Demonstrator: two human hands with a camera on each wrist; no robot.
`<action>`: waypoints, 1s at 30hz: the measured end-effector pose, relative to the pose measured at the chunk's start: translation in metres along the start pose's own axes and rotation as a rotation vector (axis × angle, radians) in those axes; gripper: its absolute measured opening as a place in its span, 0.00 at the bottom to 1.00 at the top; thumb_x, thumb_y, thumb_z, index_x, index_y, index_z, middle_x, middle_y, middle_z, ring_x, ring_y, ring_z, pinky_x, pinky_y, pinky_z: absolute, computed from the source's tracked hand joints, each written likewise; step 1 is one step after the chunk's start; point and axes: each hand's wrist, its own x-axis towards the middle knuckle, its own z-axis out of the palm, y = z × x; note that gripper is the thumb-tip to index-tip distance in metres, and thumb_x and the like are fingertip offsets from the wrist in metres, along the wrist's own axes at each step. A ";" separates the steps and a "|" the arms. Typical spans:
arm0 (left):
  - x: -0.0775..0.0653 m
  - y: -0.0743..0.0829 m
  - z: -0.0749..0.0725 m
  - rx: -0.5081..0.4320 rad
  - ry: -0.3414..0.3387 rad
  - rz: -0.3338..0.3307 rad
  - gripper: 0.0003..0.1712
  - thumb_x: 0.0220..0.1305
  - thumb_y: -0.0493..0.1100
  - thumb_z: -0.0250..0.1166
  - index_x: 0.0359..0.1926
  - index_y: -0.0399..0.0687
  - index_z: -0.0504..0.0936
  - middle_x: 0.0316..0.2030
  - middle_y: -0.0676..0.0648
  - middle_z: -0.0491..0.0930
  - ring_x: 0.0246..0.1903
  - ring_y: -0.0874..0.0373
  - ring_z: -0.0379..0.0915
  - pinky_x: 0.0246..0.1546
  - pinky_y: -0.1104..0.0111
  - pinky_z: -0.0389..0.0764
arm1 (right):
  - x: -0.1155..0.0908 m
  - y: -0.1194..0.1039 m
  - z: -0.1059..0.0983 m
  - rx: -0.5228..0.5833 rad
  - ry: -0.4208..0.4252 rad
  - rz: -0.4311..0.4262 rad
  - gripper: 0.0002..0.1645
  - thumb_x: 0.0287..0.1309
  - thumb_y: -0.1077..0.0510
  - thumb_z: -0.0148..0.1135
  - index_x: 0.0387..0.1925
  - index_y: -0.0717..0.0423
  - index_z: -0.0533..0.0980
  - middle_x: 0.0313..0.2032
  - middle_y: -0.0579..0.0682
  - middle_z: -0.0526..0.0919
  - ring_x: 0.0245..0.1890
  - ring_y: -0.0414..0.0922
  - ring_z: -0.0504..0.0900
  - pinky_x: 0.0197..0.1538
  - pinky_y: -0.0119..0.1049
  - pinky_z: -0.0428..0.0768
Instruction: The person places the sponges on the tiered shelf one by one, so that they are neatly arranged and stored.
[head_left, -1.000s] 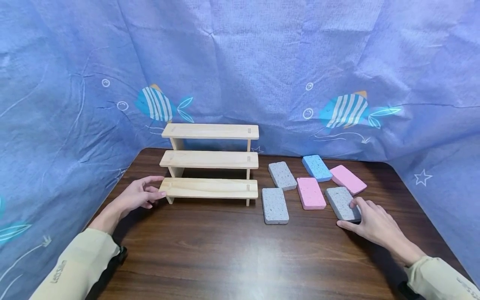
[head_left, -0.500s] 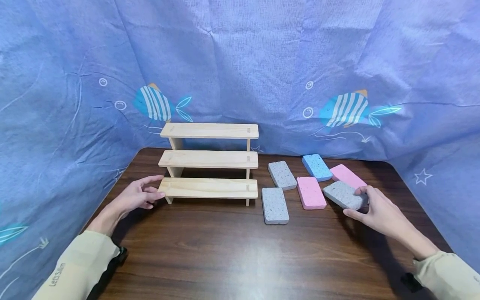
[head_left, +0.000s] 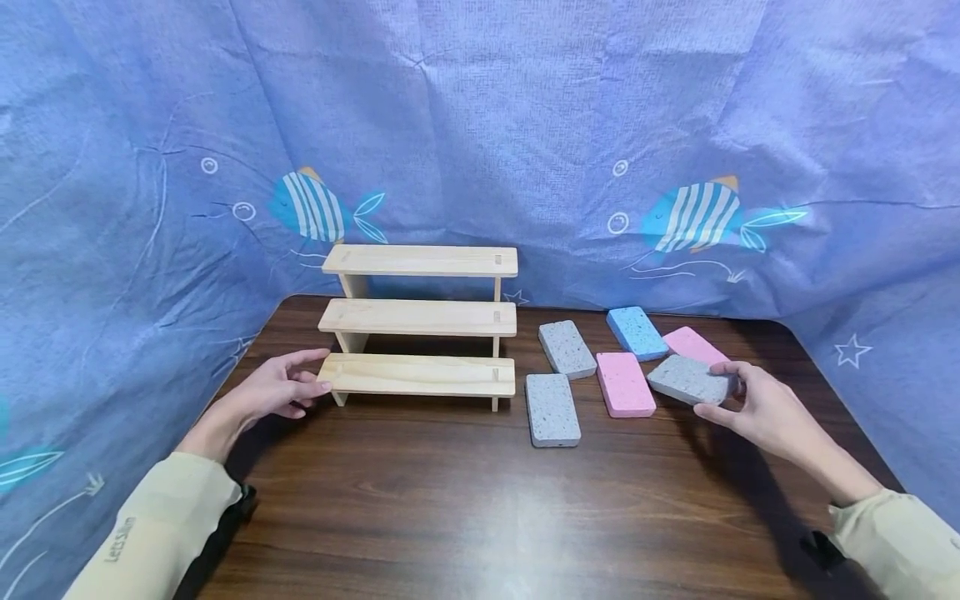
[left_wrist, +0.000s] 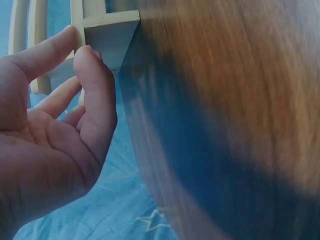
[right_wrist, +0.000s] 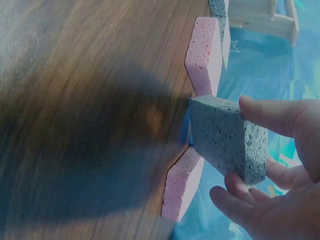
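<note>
In the head view a three-step wooden shelf (head_left: pixel 420 375) stands on the left side of the table. My left hand (head_left: pixel 273 390) pinches the left end of its lowest step between thumb and index finger; the left wrist view shows both fingertips (left_wrist: pixel 89 56) against the board's end. On the right, my right hand (head_left: pixel 768 408) grips a grey sponge (head_left: pixel 688 379) by its right end, thumb on one edge and fingers on the other. The right wrist view shows this sponge (right_wrist: pixel 220 135) tilted and raised off the tabletop, partly covering a pink sponge (head_left: pixel 693 343) behind it.
Two more grey sponges (head_left: pixel 552 410) lie right of the shelf. Another pink sponge (head_left: pixel 626 385) and a blue sponge (head_left: pixel 636 333) lie between them and my right hand. A blue fish-print cloth (head_left: pixel 480 125) hangs behind the dark wood table (head_left: pixel 420 500).
My right hand has lifted the grey sponge off the table, turned it and moved it slightly back and right. The left hand stays at the shelf's end.
</note>
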 end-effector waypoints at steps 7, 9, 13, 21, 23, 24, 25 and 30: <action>-0.005 0.002 -0.004 0.046 0.003 -0.025 0.48 0.67 0.45 0.70 0.79 0.40 0.53 0.36 0.46 0.80 0.26 0.56 0.73 0.23 0.64 0.80 | 0.007 -0.001 0.001 0.019 0.015 -0.025 0.34 0.45 0.52 0.83 0.50 0.64 0.79 0.35 0.58 0.75 0.43 0.56 0.69 0.39 0.43 0.63; -0.005 0.003 -0.006 0.057 0.002 -0.023 0.47 0.67 0.45 0.70 0.78 0.40 0.54 0.35 0.45 0.81 0.26 0.56 0.73 0.22 0.64 0.80 | 0.009 -0.002 -0.001 0.016 0.007 -0.025 0.34 0.46 0.51 0.83 0.51 0.64 0.79 0.34 0.57 0.75 0.41 0.55 0.70 0.38 0.42 0.64; -0.002 0.006 -0.006 0.079 -0.012 -0.011 0.47 0.67 0.45 0.70 0.78 0.39 0.55 0.35 0.45 0.81 0.25 0.56 0.72 0.22 0.63 0.80 | 0.012 -0.002 -0.007 -0.006 -0.007 -0.009 0.35 0.47 0.49 0.83 0.53 0.63 0.80 0.36 0.55 0.77 0.35 0.51 0.73 0.35 0.40 0.68; 0.002 0.010 -0.007 0.088 -0.027 -0.009 0.47 0.67 0.45 0.70 0.78 0.38 0.55 0.33 0.46 0.80 0.25 0.56 0.72 0.22 0.63 0.80 | 0.016 -0.006 -0.016 -0.007 -0.044 0.005 0.36 0.49 0.46 0.81 0.55 0.62 0.80 0.38 0.56 0.79 0.36 0.52 0.77 0.36 0.44 0.72; 0.000 0.009 -0.007 0.086 -0.027 -0.008 0.47 0.67 0.44 0.70 0.78 0.38 0.55 0.34 0.45 0.81 0.25 0.55 0.72 0.22 0.63 0.80 | 0.020 -0.009 -0.018 0.004 -0.068 0.012 0.38 0.50 0.44 0.80 0.57 0.62 0.79 0.42 0.60 0.80 0.40 0.56 0.80 0.39 0.48 0.75; 0.000 0.009 -0.007 0.087 -0.026 -0.008 0.46 0.67 0.44 0.69 0.78 0.37 0.55 0.34 0.45 0.81 0.26 0.55 0.72 0.22 0.63 0.80 | 0.022 -0.010 -0.019 0.008 -0.082 0.015 0.39 0.50 0.43 0.80 0.58 0.61 0.79 0.43 0.61 0.80 0.41 0.57 0.81 0.40 0.49 0.76; -0.001 0.008 -0.007 0.087 -0.026 -0.011 0.46 0.67 0.44 0.69 0.78 0.37 0.55 0.34 0.45 0.81 0.26 0.55 0.72 0.22 0.64 0.80 | 0.024 -0.011 -0.020 0.009 -0.096 0.016 0.40 0.51 0.42 0.79 0.59 0.62 0.79 0.45 0.62 0.81 0.42 0.58 0.82 0.40 0.50 0.76; 0.002 0.005 -0.005 0.080 -0.042 -0.007 0.47 0.68 0.44 0.69 0.78 0.37 0.54 0.35 0.44 0.81 0.26 0.55 0.73 0.22 0.64 0.80 | 0.025 -0.013 -0.028 0.043 -0.116 0.014 0.39 0.52 0.44 0.79 0.60 0.61 0.78 0.41 0.59 0.81 0.35 0.48 0.82 0.35 0.39 0.75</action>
